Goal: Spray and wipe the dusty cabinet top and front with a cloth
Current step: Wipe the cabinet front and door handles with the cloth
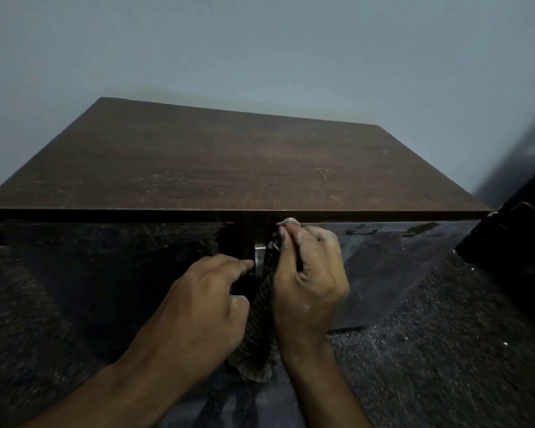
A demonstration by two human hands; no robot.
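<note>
Both hands work at the glossy black front of the brown wooden-topped cabinet [229, 162], just under the middle of its front edge. The right hand [309, 273] grips a striped brown cloth [260, 329], a fingertip wrapped in it pressed beneath the edge. The left hand [210, 304], fingers curled, pinches the small metal handle [259, 257]; the cloth hangs between the wrists.
</note>
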